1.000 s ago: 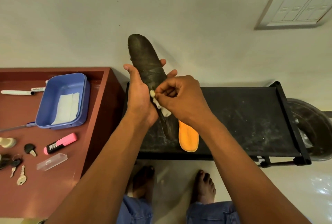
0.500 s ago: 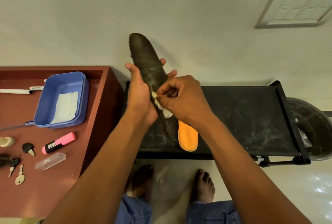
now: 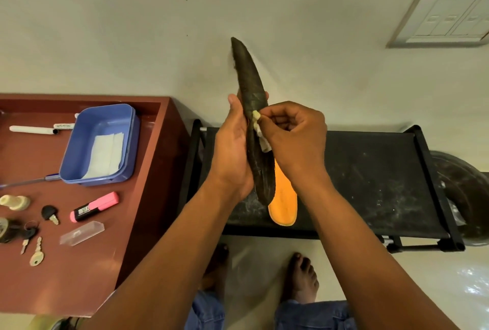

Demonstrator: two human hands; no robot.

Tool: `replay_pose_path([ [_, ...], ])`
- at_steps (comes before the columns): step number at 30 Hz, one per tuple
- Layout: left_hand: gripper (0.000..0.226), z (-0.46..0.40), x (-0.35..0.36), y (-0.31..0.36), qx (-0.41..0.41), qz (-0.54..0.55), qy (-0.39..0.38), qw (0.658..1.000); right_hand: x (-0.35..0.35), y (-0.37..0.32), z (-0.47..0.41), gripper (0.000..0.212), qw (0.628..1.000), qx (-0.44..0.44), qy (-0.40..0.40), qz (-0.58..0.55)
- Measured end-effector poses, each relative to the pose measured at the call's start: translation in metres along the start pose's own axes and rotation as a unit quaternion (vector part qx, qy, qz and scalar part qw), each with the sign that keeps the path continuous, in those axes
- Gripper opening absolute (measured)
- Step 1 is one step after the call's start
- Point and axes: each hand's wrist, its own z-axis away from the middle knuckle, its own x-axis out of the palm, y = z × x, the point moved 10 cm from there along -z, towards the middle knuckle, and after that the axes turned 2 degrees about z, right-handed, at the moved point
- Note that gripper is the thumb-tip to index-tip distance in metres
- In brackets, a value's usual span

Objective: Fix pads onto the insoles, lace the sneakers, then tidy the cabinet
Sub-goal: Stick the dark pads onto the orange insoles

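Observation:
My left hand (image 3: 232, 150) grips a dark, worn insole (image 3: 248, 81) held upright on its edge, toe end pointing up against the wall. My right hand (image 3: 296, 139) pinches a small pale pad (image 3: 260, 134) against the insole's right side, fingertips closed on it. An orange insole (image 3: 284, 201) lies flat on the black rack top (image 3: 365, 179), partly hidden behind the dark insole and my right wrist.
A red-brown cabinet top (image 3: 79, 271) at left carries a blue tub (image 3: 105, 128) with a white sheet, a pink highlighter (image 3: 94, 206), keys (image 3: 37, 255), a clear cap, pens and a small bottle. A switch plate (image 3: 447, 17) sits on the wall. Bare feet stand below.
The dark insole has turned more edge-on and stands a little more upright. Both hands keep their hold; the right fingers shifted slightly up along the pad.

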Motion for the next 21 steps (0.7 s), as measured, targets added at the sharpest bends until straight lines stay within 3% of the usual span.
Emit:
replay_pose_path([
  [5,0.044,0.006,0.008,-0.008,-0.007,-0.019,-0.040,0.999,-0.010,0.012,-0.005,0.009,0.992,0.067,0.010,-0.110],
  [11,0.042,-0.004,-0.002,0.004,0.048,-0.090,-0.016,0.995,-0.002,-0.008,-0.004,0.013,0.999,-0.035,-0.015,-0.013],
  [15,0.047,-0.007,-0.015,0.018,0.062,-0.027,0.001,0.998,0.019,-0.014,0.003,0.015,0.991,-0.078,-0.095,0.052],
  [21,0.067,-0.008,-0.044,0.043,0.031,0.094,0.024,0.995,0.062,-0.015,0.030,0.023,0.957,-0.059,-0.283,0.034],
])
